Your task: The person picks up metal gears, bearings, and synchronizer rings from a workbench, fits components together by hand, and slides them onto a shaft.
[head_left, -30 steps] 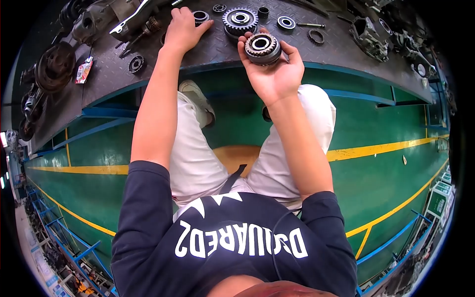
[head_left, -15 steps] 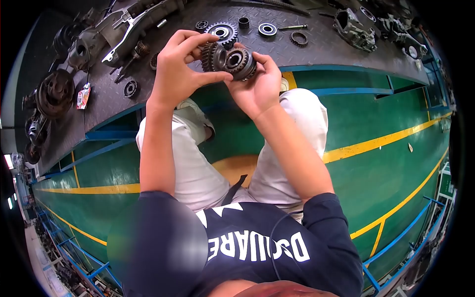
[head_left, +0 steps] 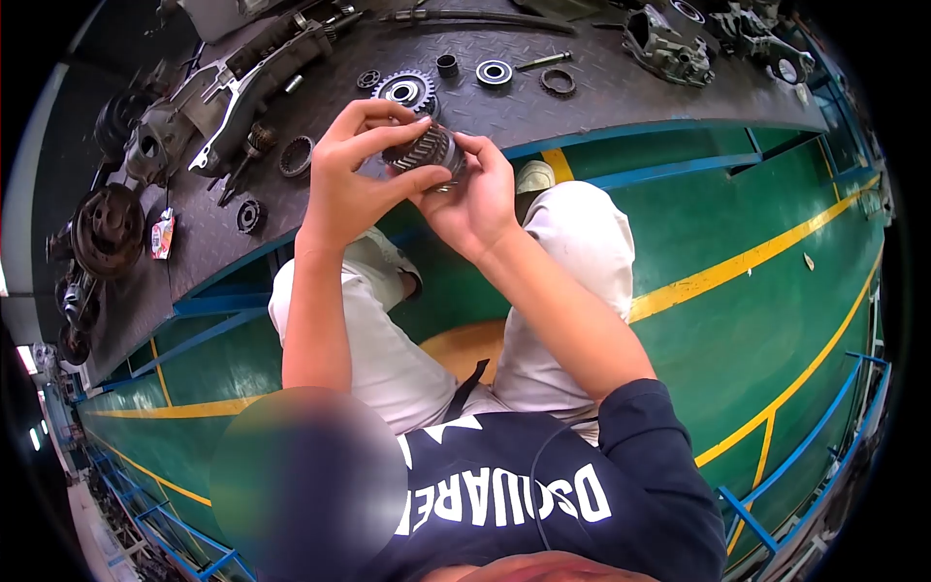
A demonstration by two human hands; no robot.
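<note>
Here, my left hand (head_left: 351,184) clamps the gear stack (head_left: 425,153) between thumb and fingers, its axis running roughly crosswise toward my right hand (head_left: 475,199), fingers curled against it.

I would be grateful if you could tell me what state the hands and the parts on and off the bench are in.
Left hand, closed on the helical gear
Right hand, curled round the gear stack
Helical gear, held off the bench
Gear stack, held, partly hidden
Large gear, lying face up
Bearing, lying flat
Bushing, standing on end
Bolt, lying on its side
Rod, lying lengthwise
</note>
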